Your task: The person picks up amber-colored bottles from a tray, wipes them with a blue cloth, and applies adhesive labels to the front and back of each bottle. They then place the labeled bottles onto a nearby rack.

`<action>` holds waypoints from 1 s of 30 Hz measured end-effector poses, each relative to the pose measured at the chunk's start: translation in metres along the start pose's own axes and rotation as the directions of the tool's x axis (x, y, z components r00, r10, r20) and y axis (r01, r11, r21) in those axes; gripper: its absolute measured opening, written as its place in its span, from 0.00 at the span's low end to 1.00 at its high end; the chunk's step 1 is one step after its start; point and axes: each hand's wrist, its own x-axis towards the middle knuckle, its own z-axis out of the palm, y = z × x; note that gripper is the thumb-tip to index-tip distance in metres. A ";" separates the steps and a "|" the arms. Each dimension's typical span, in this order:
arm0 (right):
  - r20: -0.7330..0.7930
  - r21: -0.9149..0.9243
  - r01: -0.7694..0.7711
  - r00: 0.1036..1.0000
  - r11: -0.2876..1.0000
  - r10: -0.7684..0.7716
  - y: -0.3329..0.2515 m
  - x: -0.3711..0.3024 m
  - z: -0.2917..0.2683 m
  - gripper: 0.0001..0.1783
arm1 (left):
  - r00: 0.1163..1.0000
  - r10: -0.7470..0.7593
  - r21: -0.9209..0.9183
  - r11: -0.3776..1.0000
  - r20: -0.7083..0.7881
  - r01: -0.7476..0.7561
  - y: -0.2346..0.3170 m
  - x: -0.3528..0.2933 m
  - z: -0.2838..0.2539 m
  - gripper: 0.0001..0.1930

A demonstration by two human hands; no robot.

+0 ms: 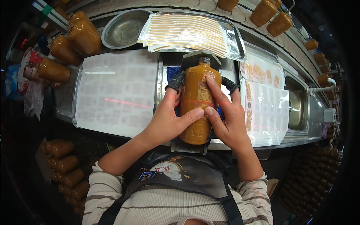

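Note:
An amber-brown glazed bottle (194, 131) lies tilted in front of me, its bare neck pointing away, on a metal stand (188, 147) with blue padding. My left hand (168, 116) is closed along its left side, thumb on the front. My right hand (230, 118) rests on the right side, its index finger stretched along the upper front and its thumb beside the left thumb. Between them shows gold raised lettering (204, 94). Black-wrapped pieces stand at both sides of the bottle by my fingers; where my other fingers end is hidden.
On the left lies a white sheet of faint decals (116, 90) on a tray. Beyond are a steel bowl (125, 30) and striped strips (187, 32). Gold decal sheets (264, 108) and a sink (298, 101) are right. Brown bottles (84, 37) stand around.

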 end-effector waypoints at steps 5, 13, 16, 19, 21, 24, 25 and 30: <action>-0.025 0.009 0.011 1.000 1.000 -0.011 0.003 -0.001 0.001 0.33 | 0.995 0.072 0.024 0.997 -0.063 -0.070 -0.005 0.001 0.002 0.37; -0.034 0.561 -0.262 0.941 0.785 0.338 0.015 -0.003 0.010 0.31 | 0.991 -0.013 -0.100 0.995 -0.137 0.000 0.012 0.013 -0.002 0.35; -0.026 0.646 -0.285 0.919 0.708 0.394 0.011 0.001 0.009 0.30 | 0.992 0.015 -0.142 0.989 -0.128 -0.033 0.015 0.019 0.001 0.33; -0.031 0.649 -0.309 0.902 0.696 0.430 0.008 0.005 0.011 0.29 | 0.986 0.001 -0.140 0.990 -0.164 -0.025 0.013 0.021 0.004 0.31; -0.044 0.645 -0.304 0.901 0.701 0.432 0.009 0.005 0.014 0.29 | 0.987 0.001 -0.132 0.991 -0.163 -0.022 0.011 0.021 0.005 0.32; -0.076 0.636 -0.275 0.907 0.721 0.413 0.011 0.005 0.017 0.29 | 0.986 0.008 -0.122 0.992 -0.164 -0.028 0.011 0.022 0.006 0.32; -0.088 0.632 -0.265 0.910 0.728 0.406 0.011 0.005 0.018 0.29 | 0.986 0.012 -0.118 0.992 -0.165 -0.032 0.012 0.023 0.006 0.32; -0.066 0.675 -0.285 0.896 0.681 0.440 0.011 0.013 0.014 0.28 | 0.981 -0.002 -0.126 0.992 -0.194 -0.023 0.020 0.026 0.004 0.30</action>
